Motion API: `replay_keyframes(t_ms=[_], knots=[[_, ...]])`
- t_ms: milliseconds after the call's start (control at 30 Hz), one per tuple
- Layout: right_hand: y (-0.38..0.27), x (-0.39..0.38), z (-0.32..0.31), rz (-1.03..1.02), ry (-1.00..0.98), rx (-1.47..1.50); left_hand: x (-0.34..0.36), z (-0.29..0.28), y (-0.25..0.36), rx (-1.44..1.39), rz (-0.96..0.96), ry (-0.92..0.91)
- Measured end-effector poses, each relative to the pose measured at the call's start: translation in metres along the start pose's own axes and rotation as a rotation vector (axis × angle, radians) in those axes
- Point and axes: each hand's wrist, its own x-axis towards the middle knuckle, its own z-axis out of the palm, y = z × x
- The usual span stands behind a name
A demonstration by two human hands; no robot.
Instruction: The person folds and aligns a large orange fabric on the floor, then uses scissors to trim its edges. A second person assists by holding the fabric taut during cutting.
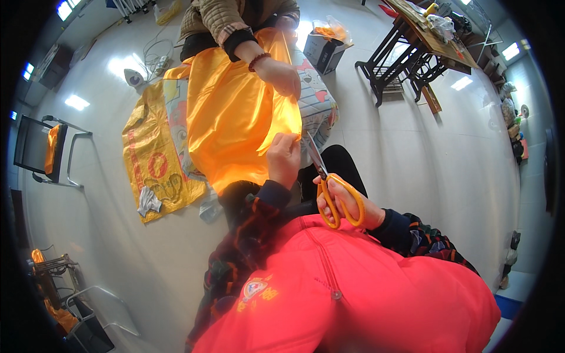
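My left hand [283, 160] is closed, pinching the near right edge of a shiny orange satin cloth [220, 117]. A pair of scissors [338, 203] with yellow-orange handles is in my right hand [368, 210], fingers around the loops. Its blades point up and left, close to the cloth's edge beside my left hand; whether they touch it I cannot tell. Across from me, a person in a tan quilted jacket has a hand [279, 75] on the same cloth, with a red bead bracelet at the wrist. The cloth lies draped over a patterned padded surface [318, 88].
A yellow printed sack [153, 159] lies on the floor to the left, with a crumpled white-grey cloth [149, 201] on it. An iron [134, 77] stands beyond. A dark box [323, 52] and a wooden table on iron legs [412, 47] stand far right. A chair [50, 150] is at left.
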Motion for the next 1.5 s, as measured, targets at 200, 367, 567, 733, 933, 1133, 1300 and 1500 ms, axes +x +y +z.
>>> replay_keyframes(t_ms=[200, 367, 567, 733, 933, 1133, 1300, 1500], knots=[[-0.001, 0.006, 0.0, 0.03, 0.034, -0.005, -0.001, 0.0, 0.0, 0.014, -0.026, -0.025], [0.0, 0.008, -0.002, 0.065, 0.071, -0.002, -0.001, 0.002, -0.001, 0.009, 0.02, 0.013], [0.002, 0.01, -0.004, 0.063, 0.072, -0.022, -0.001, 0.001, -0.003, 0.022, 0.039, 0.018], [0.0, 0.013, -0.002, 0.07, 0.073, -0.015, -0.001, 0.001, -0.001, 0.012, 0.023, 0.007], [0.002, 0.02, -0.003, 0.046, 0.096, -0.05, -0.002, 0.0, 0.002, 0.008, 0.032, 0.003], [0.007, 0.024, -0.004, 0.056, 0.128, -0.073, -0.001, 0.0, 0.001, 0.018, 0.022, 0.002], [0.007, 0.031, 0.002, 0.034, 0.149, -0.038, -0.002, 0.0, 0.001, 0.019, -0.013, -0.049], [0.005, 0.04, 0.009, -0.02, 0.162, 0.044, -0.002, 0.003, 0.003, -0.003, 0.034, 0.007]])
